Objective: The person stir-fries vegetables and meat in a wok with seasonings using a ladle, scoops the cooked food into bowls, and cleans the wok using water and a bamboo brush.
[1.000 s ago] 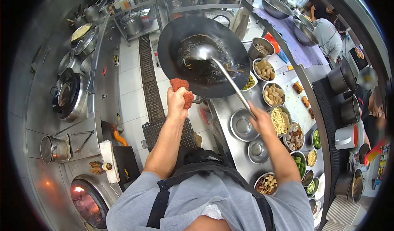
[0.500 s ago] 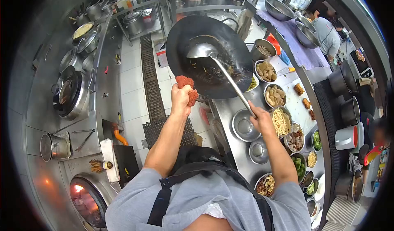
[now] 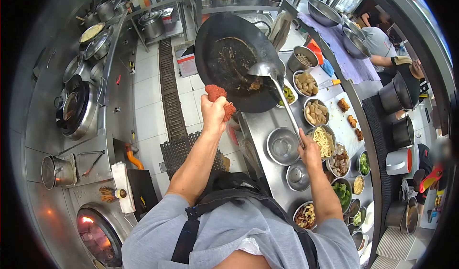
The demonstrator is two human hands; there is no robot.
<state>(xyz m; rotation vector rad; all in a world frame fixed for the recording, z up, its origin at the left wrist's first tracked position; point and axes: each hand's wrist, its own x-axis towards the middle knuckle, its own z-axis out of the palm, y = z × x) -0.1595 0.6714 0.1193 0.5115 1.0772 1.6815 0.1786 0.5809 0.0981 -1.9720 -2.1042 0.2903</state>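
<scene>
My left hand (image 3: 213,113) is closed round a bunched red cloth (image 3: 216,92) at the near edge of a large black wok (image 3: 220,35). The wok is held up, tilted, over the right-hand counter's edge; the grip point under the cloth is hidden. My right hand (image 3: 310,147) grips the long handle of a steel ladle (image 3: 285,102). The ladle's bowl is inside the wok, near its right side. A small brown scrap (image 3: 255,85) and oily residue lie on the wok's inner surface. Bowls of noodles (image 3: 322,142) and pale sliced food (image 3: 316,112) stand near my right hand.
Steel bowls (image 3: 283,146) and several ingredient bowls line the right counter. A lit burner (image 3: 98,233) glows at lower left, with a brush (image 3: 112,193) nearby. A drain grate (image 3: 169,92) runs along the floor. Another person (image 3: 382,42) stands beyond the shelf.
The ladle's bowl has moved right and slightly down inside the wok. The wok has tilted further, its right side drawn in, uncovering a dish of green food. The other person's arm has come into view.
</scene>
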